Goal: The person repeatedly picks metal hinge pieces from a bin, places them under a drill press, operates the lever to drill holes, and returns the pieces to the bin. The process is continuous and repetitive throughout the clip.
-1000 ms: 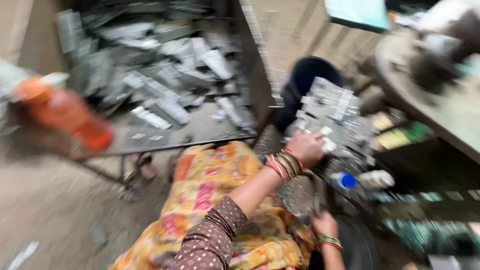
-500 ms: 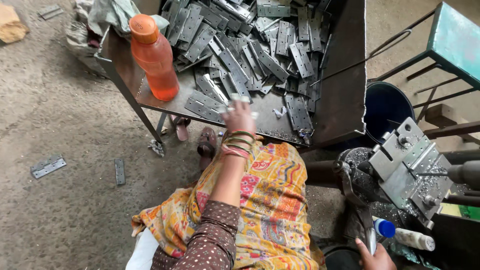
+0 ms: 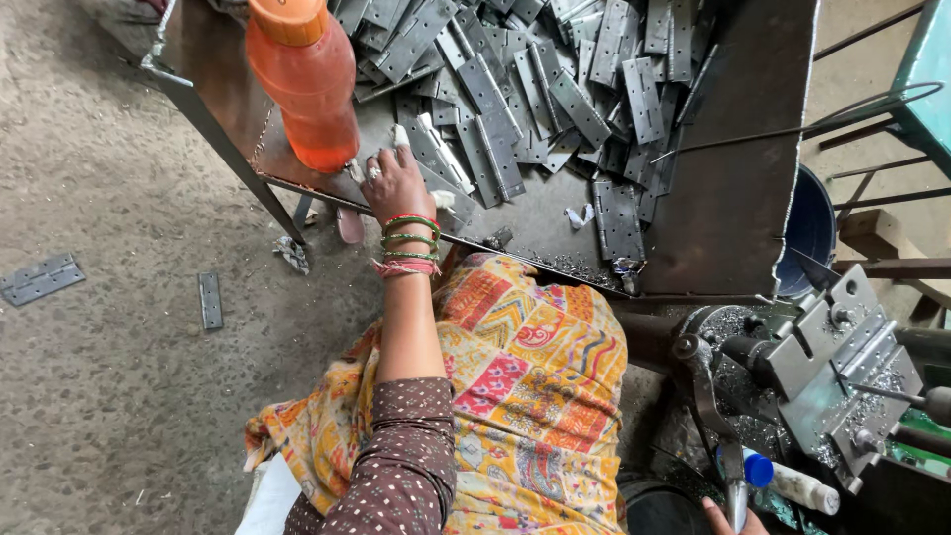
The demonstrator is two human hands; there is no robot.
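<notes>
Where the pile of grey metal hinges (image 3: pixel 555 89) fills the upper middle of the frame, the left hand (image 3: pixel 394 183) lies on the metal tray (image 3: pixel 713 218) at the pile's near edge, fingers spread and touching a hinge, just below an orange bottle (image 3: pixel 307 84). At the bottom right edge, the right hand (image 3: pixel 728 519) barely shows; whether it grips the lever (image 3: pixel 733 485) there cannot be told.

Dull grey metal hinges (image 3: pixel 555 99) lie on a dark, rusty steel bench (image 3: pixel 733 198). The orange bottle (image 3: pixel 307 84) is glossy plastic. The floor (image 3: pixel 109 347) is rough concrete; the lap cloth (image 3: pixel 525 386) is matt printed cotton.
</notes>
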